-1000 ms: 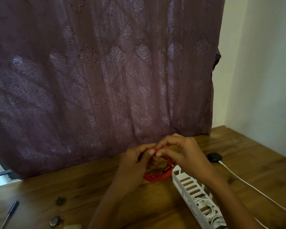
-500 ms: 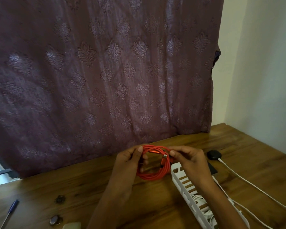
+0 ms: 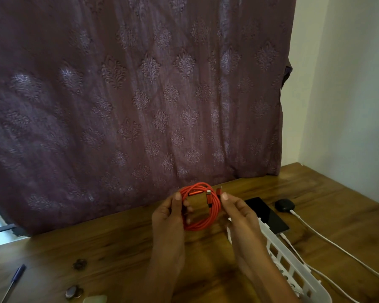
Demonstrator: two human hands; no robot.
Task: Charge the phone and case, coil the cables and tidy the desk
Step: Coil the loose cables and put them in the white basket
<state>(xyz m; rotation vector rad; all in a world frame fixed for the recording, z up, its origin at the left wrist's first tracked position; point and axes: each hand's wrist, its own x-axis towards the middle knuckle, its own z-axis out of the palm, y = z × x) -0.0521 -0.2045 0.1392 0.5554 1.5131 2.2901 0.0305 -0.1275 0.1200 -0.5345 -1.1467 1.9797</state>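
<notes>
Purple curtain (image 3: 140,95): patterned fabric that hangs behind the desk and fills most of the view; its hem meets the far desk edge.
Pale wall (image 3: 348,84): right of the curtain, above the desk corner.
Wooden desk (image 3: 96,254): dark-grained brown top that carries all items listed below.
White basket (image 3: 293,265): slotted plastic, long and narrow, lying at lower right, partly hidden by the right forearm.
Left hand (image 3: 169,217): grasps the left side of the red cable, thumb over the front, fingers curled through the loop.
Right hand (image 3: 239,213): pinches the right side of the same coil with the thumb tip and fingers.
Red cable (image 3: 202,206): wound into a round coil, held upright between both hands above the desk centre; two plug ends show near its top.
White cables (image 3: 328,239): two lines running from the lower right edge, one to the phone, one to the case.
Phone (image 3: 266,215): flat, dark screen up, just beyond the basket's far end.
Black case (image 3: 284,205): rounded, just right of the phone.
Pen (image 3: 15,278): blue, at the lower left edge.
Small round items (image 3: 79,263): two dark discs near the pen; their type cannot be told.
</notes>
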